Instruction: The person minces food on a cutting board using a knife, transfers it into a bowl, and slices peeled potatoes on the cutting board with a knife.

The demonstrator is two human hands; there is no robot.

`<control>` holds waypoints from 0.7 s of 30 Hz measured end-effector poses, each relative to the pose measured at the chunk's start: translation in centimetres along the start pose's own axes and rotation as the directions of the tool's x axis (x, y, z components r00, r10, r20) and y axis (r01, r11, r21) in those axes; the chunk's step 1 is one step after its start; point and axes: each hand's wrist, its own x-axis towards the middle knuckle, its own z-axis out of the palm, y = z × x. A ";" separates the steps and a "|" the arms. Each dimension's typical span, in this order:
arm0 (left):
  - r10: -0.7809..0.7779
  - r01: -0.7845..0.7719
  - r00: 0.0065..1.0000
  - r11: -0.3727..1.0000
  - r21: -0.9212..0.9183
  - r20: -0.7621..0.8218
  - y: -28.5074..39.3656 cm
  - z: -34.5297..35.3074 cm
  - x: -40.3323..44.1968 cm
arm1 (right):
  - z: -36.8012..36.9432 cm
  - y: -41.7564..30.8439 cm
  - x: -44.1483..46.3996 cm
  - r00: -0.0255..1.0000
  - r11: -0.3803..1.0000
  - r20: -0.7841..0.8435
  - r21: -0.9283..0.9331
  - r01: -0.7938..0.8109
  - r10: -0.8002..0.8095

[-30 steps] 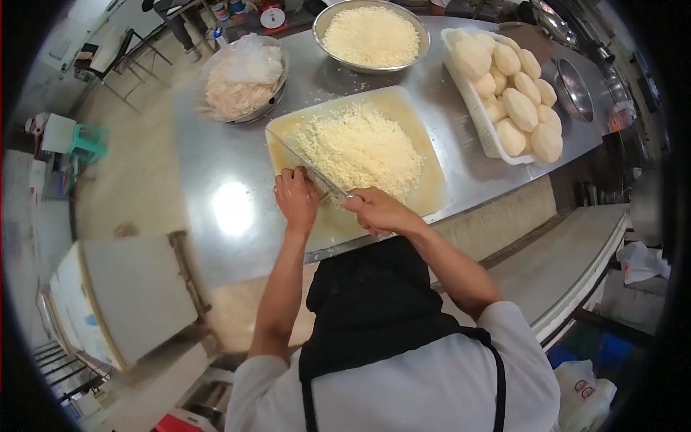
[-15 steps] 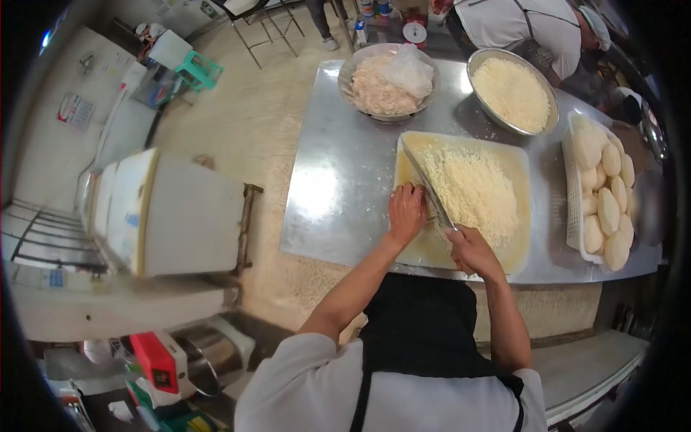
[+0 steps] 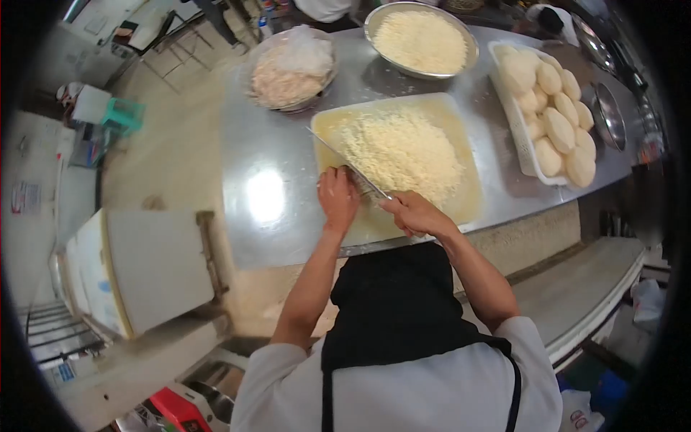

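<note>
My right hand grips the handle of a large knife, its blade pointing away to the left. On the other side of the blade, my left hand presses down with curled fingers; whatever lies under them is mostly hidden. Both hands are over the near left part of a yellowish cutting board. A wide heap of finely chopped pale pieces covers the board's middle, to the right of the blade.
Behind the board stand a metal bowl of pale shreds and a bowl of pinkish minced food topped by a plastic bag. At right, a white basket holds several peeled tubers. Another person's white shirt shows beyond the metal table.
The camera view has turned, so the table and board appear farther left and higher. Both hands stay at the board, the right still on the knife and the left beside the blade.
</note>
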 end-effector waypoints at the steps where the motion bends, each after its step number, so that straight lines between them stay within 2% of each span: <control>1: 0.005 -0.005 1.000 1.000 0.016 0.003 0.1 -0.1 -0.1 | -0.3 -0.7 -0.5 1.000 1.000 -0.013 -0.008 -0.017 0.017; 5: -0.021 0.021 0.999 1.000 -0.006 0.029 0.8 -1.0 0.1 | 0.6 -1.1 -1.2 1.000 1.000 -0.020 -0.006 -0.004 0.004; 8: 0.005 -0.005 1.000 1.000 0.013 0.010 0.4 -0.3 0.1 | 0.4 1.8 1.1 0.998 0.997 0.004 0.037 0.064 -0.064; 9: 0.024 -0.024 1.000 0.999 -0.026 0.006 0.6 -0.8 0.1 | 0.2 0.9 0.2 0.999 0.999 0.003 0.018 0.034 -0.034; 11: 0.016 -0.016 1.000 1.000 0.013 0.015 0.7 -0.8 -0.2 | 0.3 -1.9 -2.1 1.000 0.999 0.005 -0.014 -0.031 0.031; 14: 0.041 -0.041 0.999 0.999 0.027 0.002 0.7 -0.9 -0.1 | 1.5 0.4 -0.5 0.998 0.999 -0.041 0.001 0.048 -0.047; 17: 0.042 -0.042 0.999 0.999 0.006 0.009 0.3 -0.7 -0.2 | 0.4 1.2 0.5 1.000 1.000 0.015 0.026 0.015 -0.016; 21: 0.015 -0.017 0.999 0.999 0.038 0.041 0.1 -0.8 -0.6 | 1.5 -0.2 -1.2 1.000 0.998 0.007 0.064 -0.004 0.004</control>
